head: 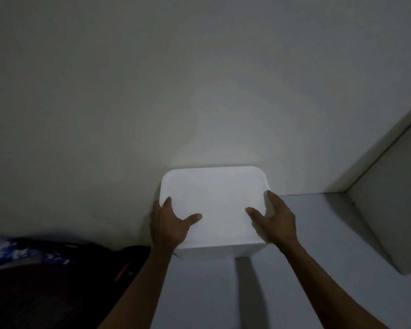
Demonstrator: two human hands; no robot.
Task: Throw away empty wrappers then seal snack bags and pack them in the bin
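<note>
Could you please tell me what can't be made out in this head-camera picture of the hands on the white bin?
- Contents of the white bin: hidden by its closed lid in the head view.
- Fingertips of the left hand and right hand: they wrap over the bin's sides, so the grip underneath is unseen.
- Dark items at lower left: too dim and blurred to identify.
- Blue patterned item: cut off by the left edge.

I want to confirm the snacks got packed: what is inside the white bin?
Its contents cannot be seen: the white bin shows only a closed, opaque top. The left hand and right hand grip its sides, thumbs resting on top.
</note>
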